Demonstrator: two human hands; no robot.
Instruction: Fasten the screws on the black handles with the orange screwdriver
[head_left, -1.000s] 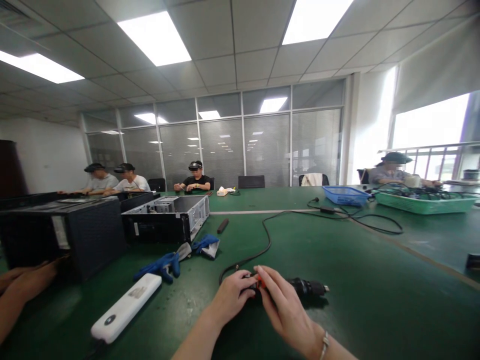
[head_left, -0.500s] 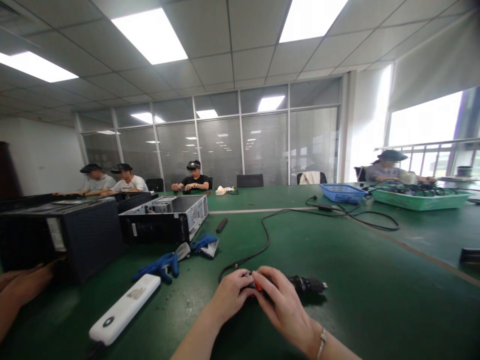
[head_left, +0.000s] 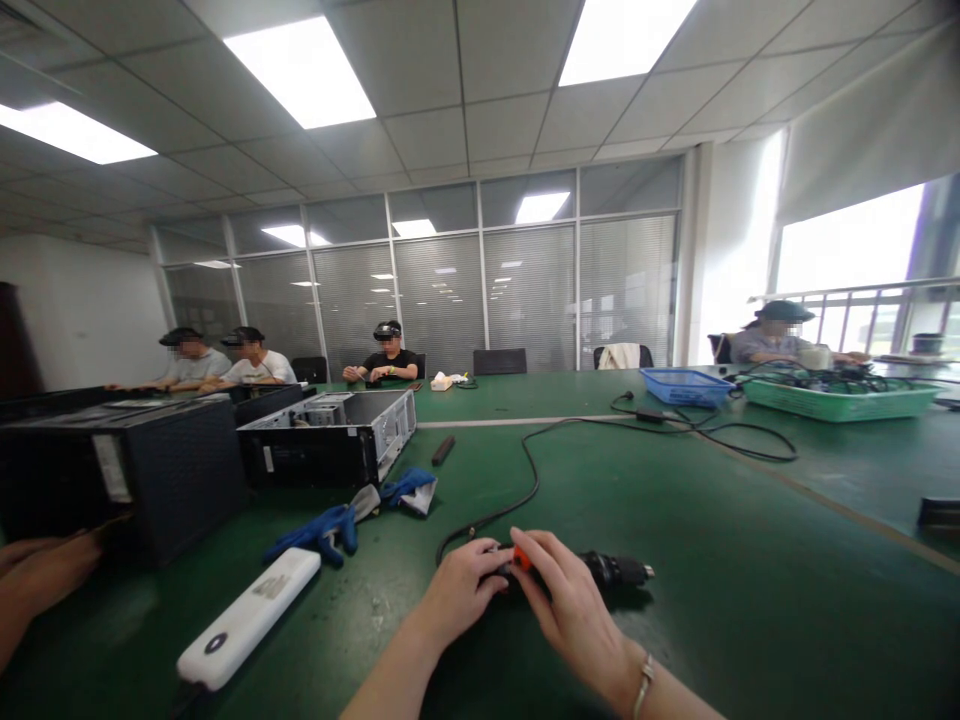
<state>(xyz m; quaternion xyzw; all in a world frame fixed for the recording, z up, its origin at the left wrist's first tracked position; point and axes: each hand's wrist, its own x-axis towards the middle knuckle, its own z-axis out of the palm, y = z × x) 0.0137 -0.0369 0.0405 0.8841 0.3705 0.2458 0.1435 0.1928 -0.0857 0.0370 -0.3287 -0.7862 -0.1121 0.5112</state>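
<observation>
A black corded power tool (head_left: pixel 611 571) with a small orange part lies on the green table (head_left: pixel 675 520) just in front of me, its tip pointing right. My left hand (head_left: pixel 461 590) is curled round the tool's rear end, where the black cable (head_left: pixel 525 470) comes out. My right hand (head_left: pixel 570 610) lies over the tool's body, its fingertips pinched on the orange part. Most of the tool's body is hidden under both hands.
A white oblong device (head_left: pixel 247 618) and blue gloves (head_left: pixel 337 520) lie to my left. Two computer cases (head_left: pixel 330 438) stand behind them, and another person's hands (head_left: pixel 37 575) rest at the left edge. A blue basket (head_left: pixel 688 386) and a green tray (head_left: pixel 844 400) sit far right. Other people sit along the table.
My right fingers shifted slightly on the orange part of the tool. The view dropped a little. Otherwise the hands and the tool have stayed in place.
</observation>
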